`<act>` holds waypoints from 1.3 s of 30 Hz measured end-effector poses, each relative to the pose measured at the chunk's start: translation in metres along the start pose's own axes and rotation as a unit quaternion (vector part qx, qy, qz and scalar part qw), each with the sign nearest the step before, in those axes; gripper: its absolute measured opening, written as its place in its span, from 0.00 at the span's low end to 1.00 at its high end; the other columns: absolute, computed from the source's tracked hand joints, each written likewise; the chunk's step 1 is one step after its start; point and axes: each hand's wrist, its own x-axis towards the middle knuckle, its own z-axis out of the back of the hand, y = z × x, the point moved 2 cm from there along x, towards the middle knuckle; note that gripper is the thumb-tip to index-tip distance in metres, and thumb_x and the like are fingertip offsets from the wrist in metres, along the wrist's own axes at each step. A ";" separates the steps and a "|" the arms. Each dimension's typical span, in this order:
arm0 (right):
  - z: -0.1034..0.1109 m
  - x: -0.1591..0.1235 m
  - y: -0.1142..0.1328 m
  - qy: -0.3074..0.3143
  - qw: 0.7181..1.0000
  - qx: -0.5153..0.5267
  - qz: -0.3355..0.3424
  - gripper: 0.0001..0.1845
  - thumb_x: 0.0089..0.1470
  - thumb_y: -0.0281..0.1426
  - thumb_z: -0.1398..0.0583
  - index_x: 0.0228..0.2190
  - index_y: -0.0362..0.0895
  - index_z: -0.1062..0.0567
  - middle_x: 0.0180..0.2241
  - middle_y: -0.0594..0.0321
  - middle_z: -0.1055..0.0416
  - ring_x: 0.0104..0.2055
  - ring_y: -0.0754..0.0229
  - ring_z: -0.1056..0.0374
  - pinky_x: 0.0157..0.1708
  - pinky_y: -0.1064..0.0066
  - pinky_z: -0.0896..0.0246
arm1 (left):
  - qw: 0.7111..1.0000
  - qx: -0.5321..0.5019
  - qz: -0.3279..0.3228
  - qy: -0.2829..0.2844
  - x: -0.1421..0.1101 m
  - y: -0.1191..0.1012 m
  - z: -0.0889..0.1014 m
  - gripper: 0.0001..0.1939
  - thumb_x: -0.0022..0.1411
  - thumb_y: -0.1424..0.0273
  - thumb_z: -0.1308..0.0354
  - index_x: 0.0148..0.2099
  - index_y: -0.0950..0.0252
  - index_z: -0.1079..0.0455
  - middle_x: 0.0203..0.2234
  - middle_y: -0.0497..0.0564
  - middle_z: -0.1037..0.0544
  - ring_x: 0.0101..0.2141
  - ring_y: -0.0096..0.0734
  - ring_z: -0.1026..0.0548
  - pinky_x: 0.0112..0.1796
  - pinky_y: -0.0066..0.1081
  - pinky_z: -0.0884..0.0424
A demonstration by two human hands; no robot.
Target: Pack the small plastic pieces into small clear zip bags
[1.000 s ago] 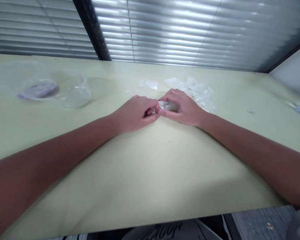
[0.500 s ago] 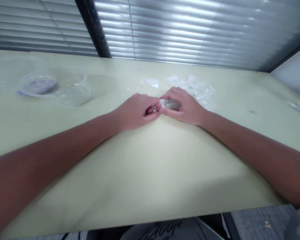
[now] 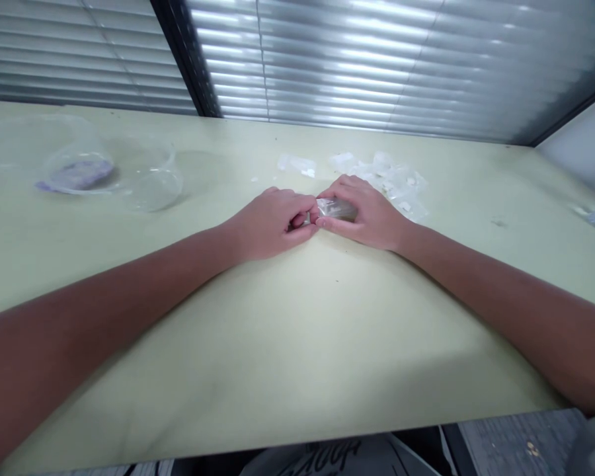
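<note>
Only one small clear plastic packet (image 3: 335,209) in hand

Both palm-down, left hand (image 3: 268,225) and right hand (image 3: 364,215) clamp together on the packet, just above one pale green table (image 3: 297,344); beyond lie one heap of crumpled clear plastic (image 3: 391,182) and one loose clear scrap (image 3: 296,165); farther left, one clear tub (image 3: 153,188) sits beside one clear container (image 3: 74,170) holding something purple.

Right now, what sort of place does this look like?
Probably an indoor workroom or office: a long pale green worktable, horizontal window blinds behind it, and clear plastic containers on top.
</note>
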 end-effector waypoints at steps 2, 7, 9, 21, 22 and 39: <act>0.000 0.000 0.000 0.004 1.000 0.001 -0.003 0.19 0.64 0.51 0.40 0.45 0.51 0.24 0.42 0.57 0.28 0.46 0.47 0.33 0.51 0.53 0.40 | 1.000 -0.001 -0.001 0.001 0.000 0.000 0.000 0.08 0.67 0.68 0.44 0.33 0.63 0.32 0.22 0.44 0.32 0.25 0.28 0.34 0.32 0.30 0.44; 0.000 0.000 0.001 0.002 1.000 -0.001 0.000 0.18 0.64 0.50 0.40 0.45 0.51 0.25 0.42 0.57 0.29 0.46 0.48 0.34 0.50 0.54 0.41 | 1.000 0.001 0.000 0.000 0.000 0.001 0.000 0.09 0.66 0.68 0.44 0.32 0.63 0.32 0.21 0.44 0.32 0.25 0.28 0.35 0.32 0.30 0.44; 0.000 0.000 0.001 0.003 1.000 -0.003 0.002 0.18 0.65 0.49 0.40 0.46 0.50 0.25 0.42 0.57 0.29 0.46 0.48 0.34 0.51 0.54 0.41 | 1.000 0.001 -0.001 0.001 0.000 0.001 0.000 0.09 0.66 0.68 0.44 0.32 0.63 0.32 0.21 0.44 0.33 0.25 0.28 0.35 0.32 0.30 0.44; -0.001 0.000 -0.001 -0.012 1.000 0.005 0.013 0.17 0.63 0.48 0.39 0.45 0.51 0.24 0.40 0.58 0.28 0.45 0.49 0.33 0.50 0.55 0.40 | 1.000 -0.004 0.000 0.001 0.000 -0.001 0.001 0.09 0.67 0.68 0.45 0.32 0.63 0.33 0.21 0.43 0.32 0.25 0.27 0.35 0.32 0.29 0.45; -0.001 0.000 -0.001 -0.011 1.000 0.006 0.012 0.17 0.63 0.49 0.39 0.45 0.50 0.24 0.40 0.58 0.28 0.45 0.49 0.33 0.50 0.55 0.41 | 1.000 -0.005 0.000 0.000 0.000 -0.001 0.001 0.09 0.67 0.68 0.45 0.32 0.63 0.33 0.21 0.43 0.33 0.25 0.27 0.36 0.32 0.29 0.45; -0.001 0.001 0.002 -0.015 1.000 0.007 0.010 0.15 0.63 0.45 0.37 0.46 0.50 0.24 0.41 0.58 0.27 0.45 0.51 0.32 0.52 0.56 0.40 | 1.000 -0.012 -0.003 0.001 -0.002 0.004 0.000 0.09 0.70 0.66 0.45 0.35 0.62 0.31 0.22 0.43 0.32 0.27 0.29 0.32 0.36 0.31 0.41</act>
